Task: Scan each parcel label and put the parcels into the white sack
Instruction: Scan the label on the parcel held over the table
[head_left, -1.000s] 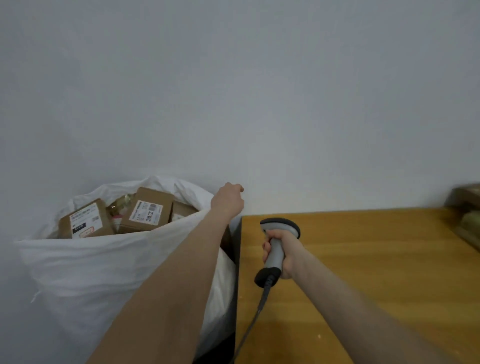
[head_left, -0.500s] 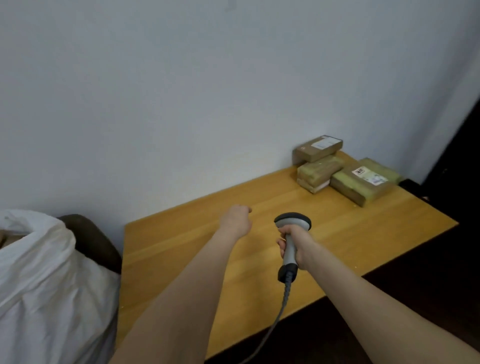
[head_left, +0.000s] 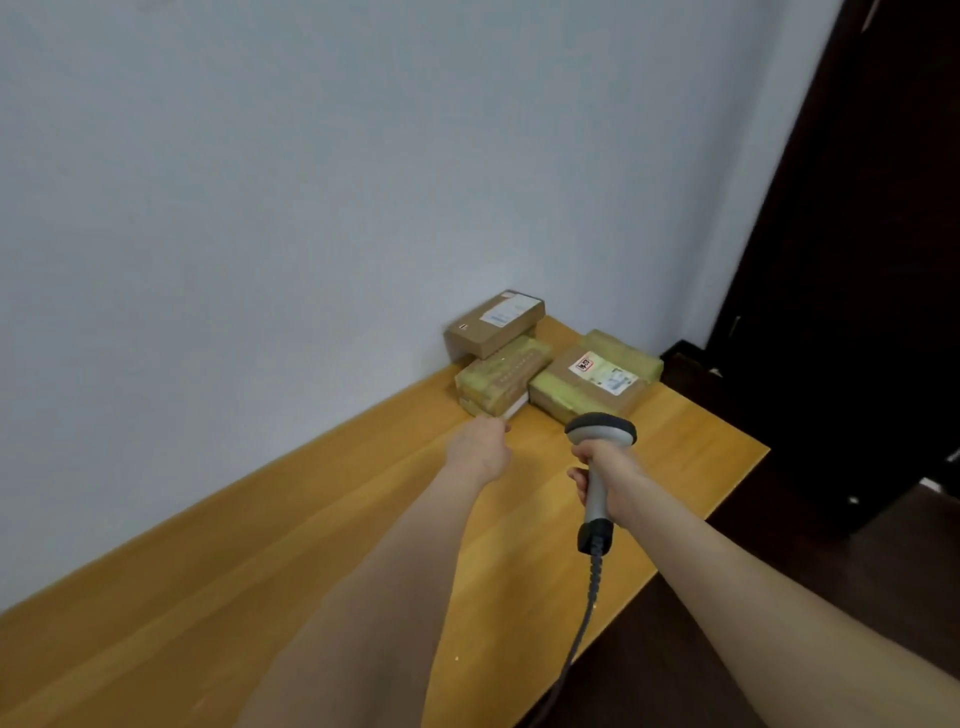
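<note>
Plainly the left grip (head_left: 478, 448), empty with fingers loosely curled, is nearer the yellow-taped parcel (head_left: 501, 375), which lies just ahead of it at the desk's (head_left: 311, 545) far corner, long axis slanting away rightward, while the right grip (head_left: 615, 475) clamps the scanner (head_left: 601, 430).

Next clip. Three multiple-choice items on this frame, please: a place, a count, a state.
1. Where are the parcels? A) in a sack B) at the table's far end, by the wall C) on the floor
2. How many parcels are on the table? A) two B) three C) five
3. What is the right hand doing? A) gripping a barcode scanner B) resting flat on the table C) holding a parcel
Answers: 1 B, they sit against the wall at the far end; 2 B, three boxes show; 3 A, it wraps the handle.
</note>
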